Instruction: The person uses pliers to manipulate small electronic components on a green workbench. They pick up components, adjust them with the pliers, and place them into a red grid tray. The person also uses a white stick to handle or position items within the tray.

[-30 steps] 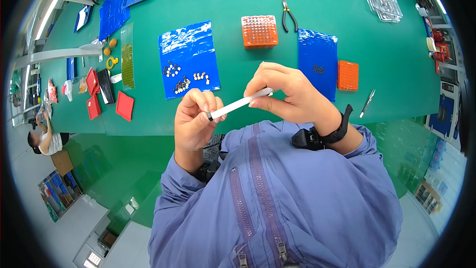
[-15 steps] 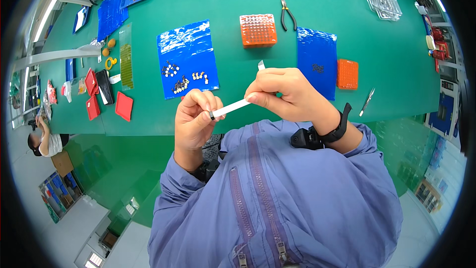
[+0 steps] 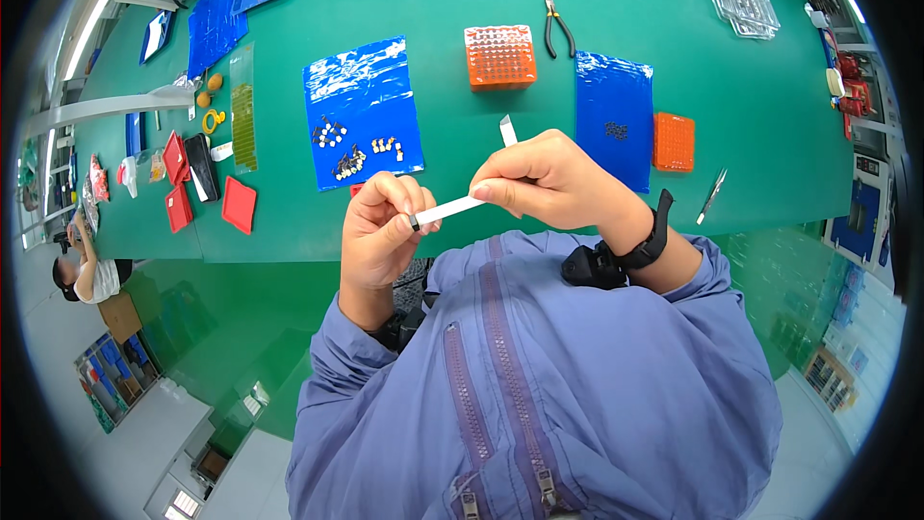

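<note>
From here, the step in hand looks like handling a narrow white strip [image 3: 449, 211], flat, smooth and dark-tipped, by the near edge of the green table [image 3: 289, 221]. The left hand [image 3: 377, 231] pinches its dark end, the right hand [image 3: 553, 183] grips farther along; moving it further seems to call for a light, steady pinch.

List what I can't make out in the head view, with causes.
Head view: whether the white strip joins the pale piece beyond; the right hand covers between.
Head view: most of the red item; hidden behind the left hand.
Head view: shapes of the dark bits on the right-hand blue sheet; too small.
Head view: far end of the blue tray; cut off by the upper edge.
</note>
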Motion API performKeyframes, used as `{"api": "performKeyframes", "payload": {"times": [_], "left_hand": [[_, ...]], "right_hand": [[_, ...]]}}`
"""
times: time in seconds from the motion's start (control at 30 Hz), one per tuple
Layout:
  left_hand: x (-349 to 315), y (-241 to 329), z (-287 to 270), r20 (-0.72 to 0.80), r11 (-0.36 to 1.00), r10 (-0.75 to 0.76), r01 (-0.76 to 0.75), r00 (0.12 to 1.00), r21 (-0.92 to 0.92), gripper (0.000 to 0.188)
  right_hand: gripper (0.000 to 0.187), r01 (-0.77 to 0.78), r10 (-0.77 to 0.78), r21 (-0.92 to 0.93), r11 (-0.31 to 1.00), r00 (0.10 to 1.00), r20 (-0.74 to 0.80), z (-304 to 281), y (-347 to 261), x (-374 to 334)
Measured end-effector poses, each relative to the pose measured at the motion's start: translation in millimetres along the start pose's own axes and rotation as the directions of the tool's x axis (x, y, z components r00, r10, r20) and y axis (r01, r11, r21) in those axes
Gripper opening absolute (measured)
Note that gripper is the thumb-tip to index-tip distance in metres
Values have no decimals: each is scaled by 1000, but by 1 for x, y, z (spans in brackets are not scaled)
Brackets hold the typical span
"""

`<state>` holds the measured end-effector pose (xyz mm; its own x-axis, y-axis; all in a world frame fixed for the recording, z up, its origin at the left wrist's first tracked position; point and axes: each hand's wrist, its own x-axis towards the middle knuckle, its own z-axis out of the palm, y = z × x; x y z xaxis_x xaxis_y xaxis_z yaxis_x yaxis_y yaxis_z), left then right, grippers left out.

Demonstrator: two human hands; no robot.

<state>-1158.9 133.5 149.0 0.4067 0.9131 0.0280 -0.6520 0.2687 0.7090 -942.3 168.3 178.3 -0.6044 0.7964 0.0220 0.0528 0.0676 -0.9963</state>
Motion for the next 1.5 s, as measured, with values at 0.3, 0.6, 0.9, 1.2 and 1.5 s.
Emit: {"api": "performKeyframes", "payload": {"times": [0.3,0.6,0.9,1.2,1.5], "left_hand": [[-3,11,4,-65,823,264,-189,962,535,13],[-8,41,32,507,-11,376,-543,776,840,21],[-14,48,43,542,-112,310,-537,781,836,20],[-18,33,40,312,321,440,-472,842,821,21],[-17,10,19,-229,956,99,-29,968,292,10]], "right_hand": [[25,-212,239,338,917,970,-39,1,9,-1],[16,-186,260,447,875,959,-110,1,13,-10],[14,-166,229,413,895,967,-108,3,14,-14],[14,-70,114,325,943,986,-118,0,7,-14],[7,195,-178,53,979,955,-236,3,3,-12]]}}
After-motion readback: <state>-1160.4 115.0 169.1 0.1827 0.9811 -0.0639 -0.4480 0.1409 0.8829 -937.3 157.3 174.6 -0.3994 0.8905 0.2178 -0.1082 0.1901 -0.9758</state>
